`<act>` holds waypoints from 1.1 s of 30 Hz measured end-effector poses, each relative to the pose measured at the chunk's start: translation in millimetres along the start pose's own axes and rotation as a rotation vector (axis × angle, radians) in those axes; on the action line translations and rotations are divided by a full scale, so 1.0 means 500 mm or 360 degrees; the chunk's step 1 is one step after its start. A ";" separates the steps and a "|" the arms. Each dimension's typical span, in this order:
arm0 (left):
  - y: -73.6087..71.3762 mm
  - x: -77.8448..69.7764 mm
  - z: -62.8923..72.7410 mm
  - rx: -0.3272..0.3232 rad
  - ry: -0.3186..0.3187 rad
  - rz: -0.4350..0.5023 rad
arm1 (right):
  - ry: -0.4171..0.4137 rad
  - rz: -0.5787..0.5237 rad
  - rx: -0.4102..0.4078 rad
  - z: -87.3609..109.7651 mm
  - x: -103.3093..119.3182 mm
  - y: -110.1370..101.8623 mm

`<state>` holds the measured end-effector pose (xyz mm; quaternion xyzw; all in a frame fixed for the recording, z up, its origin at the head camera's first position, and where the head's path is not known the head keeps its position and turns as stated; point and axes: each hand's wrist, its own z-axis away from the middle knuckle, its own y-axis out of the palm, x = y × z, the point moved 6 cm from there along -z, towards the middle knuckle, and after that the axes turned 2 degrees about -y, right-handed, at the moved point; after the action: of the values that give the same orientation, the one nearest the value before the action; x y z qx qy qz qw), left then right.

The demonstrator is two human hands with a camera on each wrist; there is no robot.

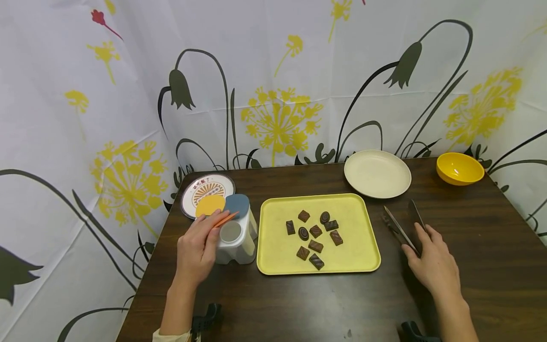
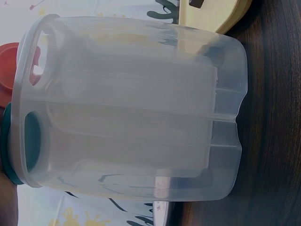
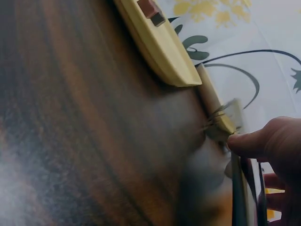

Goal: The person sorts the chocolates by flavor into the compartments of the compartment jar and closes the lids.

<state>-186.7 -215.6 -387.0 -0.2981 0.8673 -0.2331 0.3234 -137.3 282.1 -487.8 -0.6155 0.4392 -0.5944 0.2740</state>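
Thumb and fingers of my left hand (image 1: pixel 197 249) pinch a raised orange lid (image 1: pixel 226 219) above a translucent container (image 1: pixel 239 247). One round compartment (image 1: pixel 231 232) beneath that lid is uncovered. Yellow (image 1: pixel 210 205) and blue (image 1: pixel 237 205) lids cover the back compartments. In the left wrist view a teal lid (image 2: pixel 32 141) sits by the hand, with the orange lid (image 2: pixel 7 70) tilted up beside it. My right hand (image 1: pixel 436 266) grips metal tongs (image 1: pixel 401 230), their arms spread apart, right of the yellow tray (image 1: pixel 266 237). Several chocolates (image 1: pixel 315 246) lie scattered on the tray.
Behind the container lies a patterned plate (image 1: pixel 188 202). A cream plate (image 1: pixel 378 174) and a yellow bowl (image 1: pixel 459 168) stand at the back right of the dark wooden table (image 1: pixel 342 304). A flower-printed cloth (image 1: pixel 273 57) hangs along the table's back edge.
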 end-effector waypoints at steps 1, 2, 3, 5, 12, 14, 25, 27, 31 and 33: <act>0.000 0.000 -0.001 -0.0004 0.0000 0.0002 | 0.0014 -0.0004 0.0009 0.001 -0.002 0.001; -0.001 0.000 -0.001 -0.0006 0.0001 0.0004 | 0.0026 -0.0005 0.0016 0.001 -0.005 0.002; -0.001 -0.001 -0.001 -0.0008 0.0001 0.0005 | 0.0040 -0.0006 0.0019 0.001 -0.007 0.003; -0.001 -0.001 -0.002 -0.0012 0.0002 0.0005 | 0.0067 -0.0006 0.0020 0.002 -0.010 0.004; -0.001 -0.001 -0.003 -0.0009 0.0002 0.0007 | 0.0152 -0.0035 0.0065 0.002 -0.019 0.007; -0.001 -0.001 -0.003 -0.0006 0.0001 0.0008 | 0.0170 -0.0025 0.0071 0.003 -0.020 0.006; -0.001 0.000 -0.003 -0.0013 0.0004 0.0008 | 0.0296 -0.0002 0.0130 0.004 -0.037 0.002; -0.001 0.000 -0.002 -0.0011 0.0001 0.0006 | 0.0306 -0.0006 0.0132 0.005 -0.040 0.002; -0.001 -0.001 -0.001 -0.0012 -0.0002 0.0004 | 0.0321 0.0003 0.0154 0.008 -0.043 0.003; -0.001 -0.002 0.000 -0.0014 -0.0002 0.0001 | 0.0318 0.0007 0.0150 0.008 -0.043 0.003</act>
<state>-186.1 -215.2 -386.3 -0.2993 0.8682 -0.2290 0.3226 -131.6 299.3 -500.2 -0.5387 0.4372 -0.6721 0.2587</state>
